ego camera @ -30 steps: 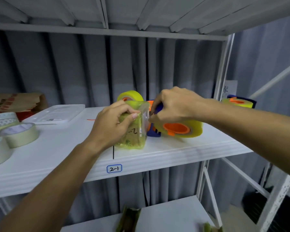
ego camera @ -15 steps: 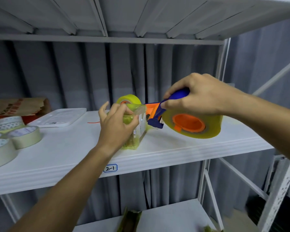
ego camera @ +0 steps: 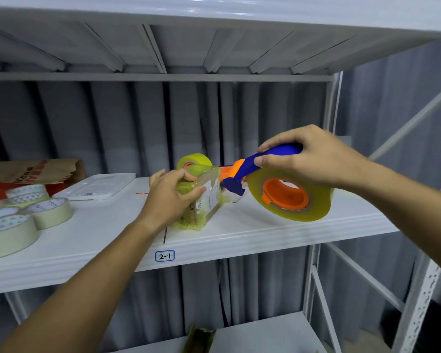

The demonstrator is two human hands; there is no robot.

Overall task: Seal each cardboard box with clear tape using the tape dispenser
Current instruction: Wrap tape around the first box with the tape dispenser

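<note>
1. White metal shelf (ego camera: 265,233), grey curtain behind.
2. Your left hand (ego camera: 172,197) holds the small tape-wrapped box (ego camera: 204,200) upright on the shelf.
3. Your right hand (ego camera: 313,156) grips the tape dispenser (ego camera: 288,189), which has lifted and drawn back rightward from the box; the strip is probably ending.

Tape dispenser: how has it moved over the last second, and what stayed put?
The right hand lifted the tape dispenser off the shelf and drew it right, away from the small box. The left hand still grips the box in place. The masking tape rolls are unmoved.
</note>
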